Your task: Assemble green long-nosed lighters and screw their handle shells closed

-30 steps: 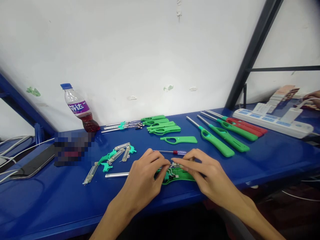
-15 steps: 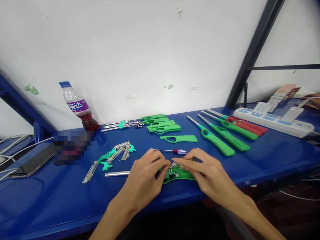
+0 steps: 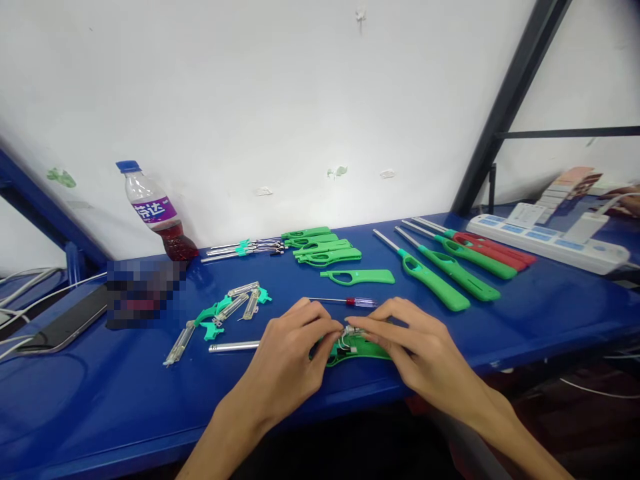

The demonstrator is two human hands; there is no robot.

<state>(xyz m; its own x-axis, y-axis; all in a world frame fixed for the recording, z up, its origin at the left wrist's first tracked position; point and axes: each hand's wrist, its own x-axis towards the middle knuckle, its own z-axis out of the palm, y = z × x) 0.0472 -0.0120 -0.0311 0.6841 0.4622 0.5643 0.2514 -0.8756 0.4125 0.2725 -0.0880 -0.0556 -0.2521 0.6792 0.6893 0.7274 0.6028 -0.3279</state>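
An open green lighter shell [image 3: 363, 353] lies near the table's front edge, with white wires and small clear parts [image 3: 353, 330] inside or above it. A silver tube [image 3: 234, 347] sticks out to its left. My left hand [image 3: 295, 343] is at the shell's left end, thumb and forefinger pinched at the wires; what they grip is too small to name. From the right, my right hand [image 3: 413, 337] pinches at the small clear part, its fingers over the shell. Just beyond both hands lies a screwdriver [image 3: 361, 303] with a red and clear handle.
Clear lighter tanks [image 3: 233, 309] and teal pieces lie to the left. Behind are metal tubes [image 3: 230, 251], green shells [image 3: 327, 256] and one single shell [image 3: 357, 277]. Lighters [image 3: 434, 283] and a power strip [image 3: 550, 243] are right; a bottle [image 3: 159, 213] and phone [image 3: 67, 322] left.
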